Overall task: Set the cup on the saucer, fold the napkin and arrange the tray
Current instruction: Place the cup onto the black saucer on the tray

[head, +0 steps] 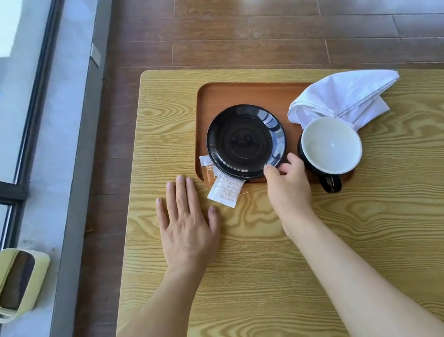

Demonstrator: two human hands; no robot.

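Pinching the saucer [245,140] rim at its near edge, the right hand [286,184] should shift it level on the tray [231,93] – cup [330,145] just right of that hand – while the left hand [186,227] lies flat, released, beside the packets [226,191]

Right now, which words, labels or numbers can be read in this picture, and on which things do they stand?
None can be read.
White packet: rows of red print, too small to read.
Orange-and-white packet: a few characters, too blurred to read.
Saucer, cup, napkin, tray: no text.
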